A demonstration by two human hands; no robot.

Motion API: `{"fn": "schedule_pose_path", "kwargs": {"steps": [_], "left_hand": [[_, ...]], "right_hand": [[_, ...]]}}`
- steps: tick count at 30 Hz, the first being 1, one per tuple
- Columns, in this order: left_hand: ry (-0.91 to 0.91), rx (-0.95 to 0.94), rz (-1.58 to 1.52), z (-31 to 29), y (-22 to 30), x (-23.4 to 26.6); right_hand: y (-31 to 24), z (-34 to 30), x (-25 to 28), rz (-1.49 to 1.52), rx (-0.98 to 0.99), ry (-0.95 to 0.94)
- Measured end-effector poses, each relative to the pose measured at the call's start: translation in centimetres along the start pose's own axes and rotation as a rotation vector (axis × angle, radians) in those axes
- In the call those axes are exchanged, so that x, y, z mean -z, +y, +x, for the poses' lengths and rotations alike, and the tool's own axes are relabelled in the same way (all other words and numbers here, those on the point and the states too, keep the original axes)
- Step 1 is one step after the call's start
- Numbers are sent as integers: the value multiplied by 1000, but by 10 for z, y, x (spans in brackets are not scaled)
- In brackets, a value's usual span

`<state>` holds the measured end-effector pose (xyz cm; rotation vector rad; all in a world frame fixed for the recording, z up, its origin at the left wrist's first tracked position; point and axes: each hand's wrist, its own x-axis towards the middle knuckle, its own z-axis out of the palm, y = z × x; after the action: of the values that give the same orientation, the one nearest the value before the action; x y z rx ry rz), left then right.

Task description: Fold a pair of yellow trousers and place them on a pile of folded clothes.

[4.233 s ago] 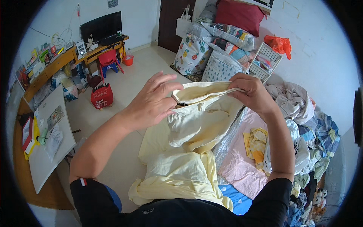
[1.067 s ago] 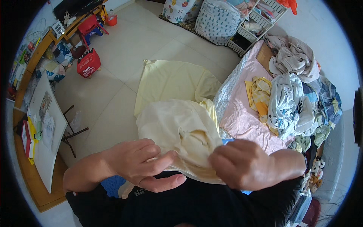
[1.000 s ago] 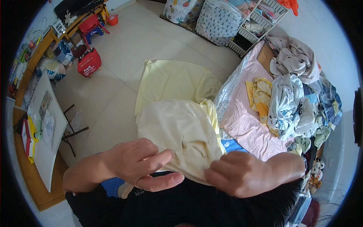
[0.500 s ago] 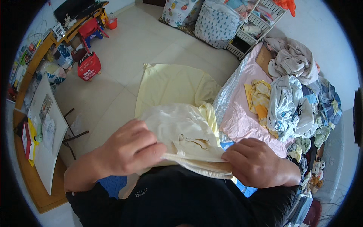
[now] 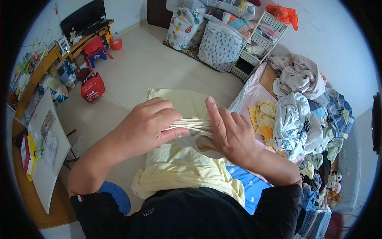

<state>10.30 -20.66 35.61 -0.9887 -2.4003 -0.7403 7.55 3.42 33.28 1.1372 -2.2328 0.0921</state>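
Gathered folds of a cream cloth garment [image 5: 193, 125] stretch between my two hands in front of my chest. My left hand [image 5: 149, 123] pinches one end of the layered edge, thumb below and fingers above. At the other end my right hand [image 5: 234, 135] grips the cloth with its thumb side hidden, its index finger pointing up. A loose loop of the garment hangs beside the right palm. Underneath, a pale yellow cloth [image 5: 181, 169] lies bunched against my black shirt and spreads forward, partly hidden by my hands.
To the right, a bed with a pink sheet [image 5: 254, 93] bears heaped clothes [image 5: 294, 119]. Storage bags [image 5: 221, 46] and a white rack [image 5: 258, 44] stand at the back. A white folding table [image 5: 45, 159], a red bag [image 5: 92, 87] and a small red chair [image 5: 95, 46] are at left.
Both hands have moved up and closer together. The garment's edge, spread wide before, is now gathered into stacked folds. My right index finger has straightened, and the view has tilted upward.
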Motion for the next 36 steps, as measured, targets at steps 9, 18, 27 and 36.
{"fn": "schedule_pose_path", "kwargs": {"steps": [9, 18, 27, 36], "left_hand": [[72, -385, 322, -6, -28, 2], [31, -273, 246, -1, -30, 6], [171, -257, 78, 1, -36, 0], [355, -306, 263, 45, -67, 31]], "right_hand": [[39, 26, -3, 222, 189, -43], [43, 36, -3, 238, 194, -74], [50, 49, 0, 63, 255, -5], [74, 115, 7, 19, 264, 89]]}}
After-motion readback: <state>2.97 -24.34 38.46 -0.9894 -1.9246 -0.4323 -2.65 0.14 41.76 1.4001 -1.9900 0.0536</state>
